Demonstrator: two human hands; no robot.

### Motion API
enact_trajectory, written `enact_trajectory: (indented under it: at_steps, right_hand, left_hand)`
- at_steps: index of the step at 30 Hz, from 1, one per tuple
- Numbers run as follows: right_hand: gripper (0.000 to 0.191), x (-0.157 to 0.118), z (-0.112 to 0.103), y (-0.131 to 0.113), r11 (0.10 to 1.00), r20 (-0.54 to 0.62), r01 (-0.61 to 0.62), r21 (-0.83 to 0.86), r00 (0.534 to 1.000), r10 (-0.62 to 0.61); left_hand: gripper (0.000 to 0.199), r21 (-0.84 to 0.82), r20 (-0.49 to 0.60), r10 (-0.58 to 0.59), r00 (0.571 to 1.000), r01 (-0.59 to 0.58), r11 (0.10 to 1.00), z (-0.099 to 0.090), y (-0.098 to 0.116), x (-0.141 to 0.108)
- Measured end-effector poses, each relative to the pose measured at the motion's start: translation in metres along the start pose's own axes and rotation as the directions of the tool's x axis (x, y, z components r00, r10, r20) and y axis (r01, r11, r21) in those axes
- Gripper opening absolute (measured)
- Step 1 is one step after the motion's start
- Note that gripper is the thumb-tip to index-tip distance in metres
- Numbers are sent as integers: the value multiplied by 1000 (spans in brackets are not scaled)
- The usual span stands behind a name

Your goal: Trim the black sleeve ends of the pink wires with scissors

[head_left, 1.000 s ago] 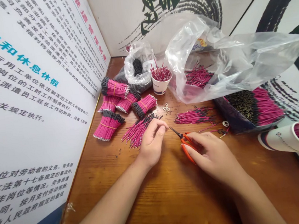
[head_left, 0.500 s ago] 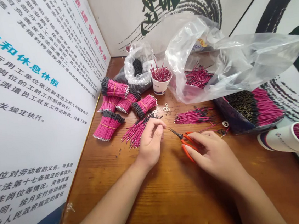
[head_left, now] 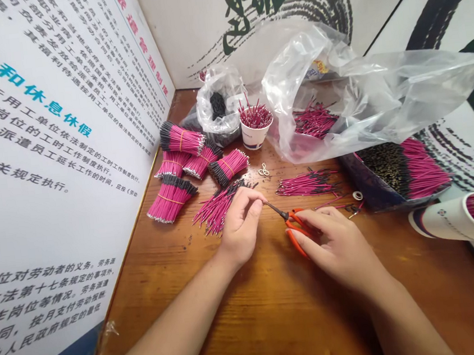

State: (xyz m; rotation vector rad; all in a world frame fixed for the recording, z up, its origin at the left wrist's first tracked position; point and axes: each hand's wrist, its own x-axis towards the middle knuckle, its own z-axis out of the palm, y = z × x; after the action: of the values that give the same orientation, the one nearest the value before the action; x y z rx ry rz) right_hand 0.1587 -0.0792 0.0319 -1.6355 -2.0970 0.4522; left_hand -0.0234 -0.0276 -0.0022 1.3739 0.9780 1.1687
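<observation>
My right hand (head_left: 337, 240) is closed around the orange handles of small scissors (head_left: 296, 229), whose dark blades point up and left. The blade tips reach the fingertips of my left hand (head_left: 242, 222). Thumb and forefinger of that hand are pinched together; whatever lies between them is too small or hidden to make out. Behind the left hand a loose pile of pink wires with black ends (head_left: 215, 208) rests on the table, partly covered by the hand. Another loose row of pink wires (head_left: 305, 184) lies beyond the scissors.
Banded wire bundles (head_left: 171, 198) are stacked at the left. A paper cup of wires (head_left: 254, 136) stands behind, beside a plastic bag with black pieces (head_left: 217, 106). At right are a box of wires (head_left: 375, 199), a clear plastic bag (head_left: 294, 75) and a tilted cup (head_left: 445, 220).
The scissors' tips have moved slightly left and up to meet my left fingertips. The left hand has hardly moved, and the wires on the table lie as before.
</observation>
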Motion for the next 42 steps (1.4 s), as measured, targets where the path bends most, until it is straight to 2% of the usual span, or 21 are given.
enact_trajectory:
  at_steps: [28, 42]
  right_hand:
    - [20, -1, 2, 0, 1000, 14, -25, 14, 1000, 24]
    - [24, -2, 1, 2, 1000, 23, 10, 6, 1000, -10]
  left_hand:
    - [17, -42, 6, -20, 1000, 20, 999, 1, 0, 0]
    - [13, -64, 17, -9, 1000, 11, 998, 1, 0, 1]
